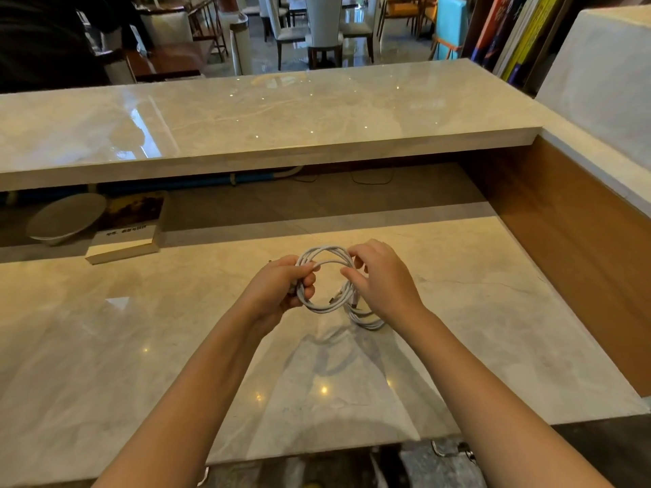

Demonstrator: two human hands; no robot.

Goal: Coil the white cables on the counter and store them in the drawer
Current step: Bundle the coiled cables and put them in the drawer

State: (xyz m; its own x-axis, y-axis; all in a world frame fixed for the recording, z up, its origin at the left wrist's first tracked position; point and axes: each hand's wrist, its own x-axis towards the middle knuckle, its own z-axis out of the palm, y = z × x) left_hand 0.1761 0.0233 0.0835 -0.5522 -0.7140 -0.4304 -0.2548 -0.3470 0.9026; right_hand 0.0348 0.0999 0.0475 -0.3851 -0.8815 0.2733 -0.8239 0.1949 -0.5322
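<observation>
My left hand (281, 287) grips the left side of the white cable coil (324, 306), fingers curled right round the bundled strands, so that part of the coil is buried in my fist. My right hand (384, 276) pinches the upper right of the same loop between thumb and fingertips; its back hides where the strands run behind it. The coil stands roughly upright between both hands, over the middle of the worktop (141, 329), well in from its near edge. Below my right wrist more white loops (368, 322) lie on the marble, half covered by the wrist; I cannot tell whether they are the same cable or a second one. A small plug end seems to hang inside the ring, too blurred to be sure. Towards the worktop's far left corner lie a thick book (130, 227) and a round white dish (67, 216), both partly shadowed under the raised ledge (281, 110).
</observation>
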